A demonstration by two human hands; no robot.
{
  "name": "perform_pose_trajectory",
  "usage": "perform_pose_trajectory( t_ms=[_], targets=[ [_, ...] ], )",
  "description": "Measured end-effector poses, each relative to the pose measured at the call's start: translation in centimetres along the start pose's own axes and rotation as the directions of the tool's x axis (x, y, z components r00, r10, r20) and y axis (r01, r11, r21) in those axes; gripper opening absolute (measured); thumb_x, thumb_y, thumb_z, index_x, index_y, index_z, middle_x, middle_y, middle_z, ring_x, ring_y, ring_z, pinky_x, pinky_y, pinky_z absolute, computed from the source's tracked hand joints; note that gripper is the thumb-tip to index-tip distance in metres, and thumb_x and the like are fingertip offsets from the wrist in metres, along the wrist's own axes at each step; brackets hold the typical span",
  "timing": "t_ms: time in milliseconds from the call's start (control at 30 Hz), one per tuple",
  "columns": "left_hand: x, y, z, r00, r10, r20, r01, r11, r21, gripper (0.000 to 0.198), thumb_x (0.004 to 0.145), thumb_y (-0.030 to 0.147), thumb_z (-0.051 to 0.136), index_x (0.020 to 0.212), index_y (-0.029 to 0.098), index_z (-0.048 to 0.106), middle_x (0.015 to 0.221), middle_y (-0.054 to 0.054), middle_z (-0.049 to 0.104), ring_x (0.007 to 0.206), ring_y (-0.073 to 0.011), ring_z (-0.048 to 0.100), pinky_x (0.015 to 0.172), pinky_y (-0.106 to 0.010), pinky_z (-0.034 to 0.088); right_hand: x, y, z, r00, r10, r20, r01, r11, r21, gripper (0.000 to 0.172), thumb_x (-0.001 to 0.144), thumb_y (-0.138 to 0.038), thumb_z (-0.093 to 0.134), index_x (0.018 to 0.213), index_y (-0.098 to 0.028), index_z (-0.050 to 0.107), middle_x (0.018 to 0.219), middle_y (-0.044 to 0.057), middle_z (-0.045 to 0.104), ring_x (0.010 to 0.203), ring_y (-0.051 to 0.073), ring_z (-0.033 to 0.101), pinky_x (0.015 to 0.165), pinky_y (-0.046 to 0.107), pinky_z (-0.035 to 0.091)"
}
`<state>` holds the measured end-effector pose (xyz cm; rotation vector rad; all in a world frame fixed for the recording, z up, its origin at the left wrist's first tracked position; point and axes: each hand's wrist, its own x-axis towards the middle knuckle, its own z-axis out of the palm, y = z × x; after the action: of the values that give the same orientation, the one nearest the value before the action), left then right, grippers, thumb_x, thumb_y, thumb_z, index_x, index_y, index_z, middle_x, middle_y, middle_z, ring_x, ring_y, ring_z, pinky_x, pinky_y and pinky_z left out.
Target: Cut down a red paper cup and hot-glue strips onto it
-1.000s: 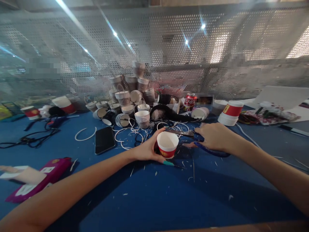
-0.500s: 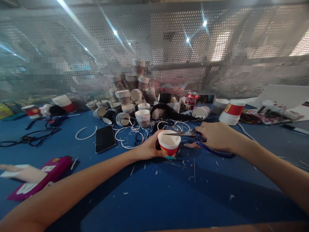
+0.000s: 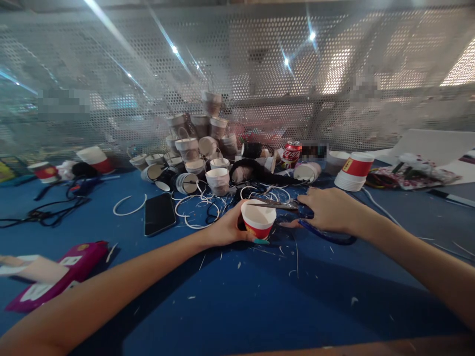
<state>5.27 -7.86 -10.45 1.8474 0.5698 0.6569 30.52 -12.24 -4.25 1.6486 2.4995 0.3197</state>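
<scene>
My left hand (image 3: 237,225) is wrapped round a red and white paper cup (image 3: 259,230), thumb in front and the other fingers mostly hidden behind it. The cup is upright with its mouth towards me. My right hand (image 3: 326,210) grips blue-handled scissors (image 3: 278,204), fingers through the loops. Their blades reach leftward over the cup's mouth, near its far rim; whether they touch the paper I cannot make out. White scraps (image 3: 239,265) lie on the blue table around the cup.
Behind the cup are white cord loops (image 3: 193,207), a phone (image 3: 159,213) and a heap of wrapped cups (image 3: 217,181). A red can (image 3: 292,154) and a stack of paper cups (image 3: 354,171) stand at the back right. At the left lies a purple packet (image 3: 79,269).
The view has shifted slightly. The scissor blades look a little more open over the cup, while both hands keep their grip.
</scene>
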Motion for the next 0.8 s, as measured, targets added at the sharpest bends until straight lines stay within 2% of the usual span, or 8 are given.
perform_pose_trajectory(
  t_ms=[233, 333, 467, 633, 800],
  targets=[
    [-0.07, -0.06, -0.09, 1.0, -0.012, 0.004, 0.012, 1.0, 0.025, 0.069, 0.061, 0.027, 0.076, 0.12, 0.017, 0.04, 0.122, -0.014, 0.055, 0.113, -0.0281, 0.051, 0.094, -0.044, 0.039, 0.23, 0.03, -0.3, 0.999, 0.007, 0.042, -0.006, 1.0, -0.029, 0.05, 0.083, -0.055, 0.036, 0.091, -0.013, 0.063, 0.081, 0.016, 0.066, 0.069, 0.029, 0.064, 0.051, 0.03, 0.034],
    [0.02, 0.32, -0.02, 1.0, -0.009, 0.022, 0.008, 1.0, 0.024, 0.072, 0.063, 0.026, 0.075, 0.124, 0.017, 0.038, 0.126, -0.015, 0.052, 0.116, -0.0284, 0.049, 0.096, -0.045, 0.038, 0.23, 0.32, -0.18, 1.0, 0.0, 0.025, 0.001, 1.0, -0.014, 0.051, 0.083, -0.055, 0.037, 0.096, -0.013, 0.062, 0.086, 0.016, 0.066, 0.074, 0.028, 0.064, 0.053, 0.03, 0.035],
    [0.12, 0.55, 0.01, 0.999, 0.012, 0.051, -0.013, 1.0, 0.017, 0.072, 0.066, 0.023, 0.073, 0.128, 0.018, 0.036, 0.13, -0.015, 0.049, 0.12, -0.0275, 0.046, 0.098, -0.045, 0.037, 0.04, 0.41, -0.13, 1.0, -0.003, 0.006, 0.003, 1.0, -0.004, 0.05, 0.083, -0.054, 0.035, 0.091, -0.012, 0.061, 0.083, 0.015, 0.065, 0.073, 0.028, 0.064, 0.054, 0.031, 0.037],
    [0.09, 0.09, -0.24, 0.997, 0.017, 0.079, -0.015, 0.999, -0.029, 0.071, 0.068, 0.024, 0.072, 0.129, 0.019, 0.037, 0.127, -0.014, 0.053, 0.118, -0.0275, 0.048, 0.096, -0.045, 0.039, -0.04, 0.02, -0.49, 0.998, 0.022, 0.059, -0.022, 1.0, -0.009, 0.043, 0.082, -0.049, 0.04, 0.092, -0.012, 0.061, 0.086, 0.017, 0.066, 0.073, 0.029, 0.064, 0.053, 0.031, 0.038],
    [0.09, -0.44, -0.37, 0.996, 0.011, 0.084, -0.009, 1.0, -0.03, 0.07, 0.067, 0.026, 0.072, 0.128, 0.019, 0.038, 0.126, -0.014, 0.054, 0.116, -0.0276, 0.049, 0.095, -0.045, 0.039, 0.05, 0.11, -0.35, 0.999, 0.02, 0.049, -0.02, 1.0, 0.002, 0.042, 0.081, -0.049, 0.042, 0.09, -0.013, 0.062, 0.086, 0.017, 0.067, 0.073, 0.029, 0.064, 0.053, 0.031, 0.037]
  ],
)
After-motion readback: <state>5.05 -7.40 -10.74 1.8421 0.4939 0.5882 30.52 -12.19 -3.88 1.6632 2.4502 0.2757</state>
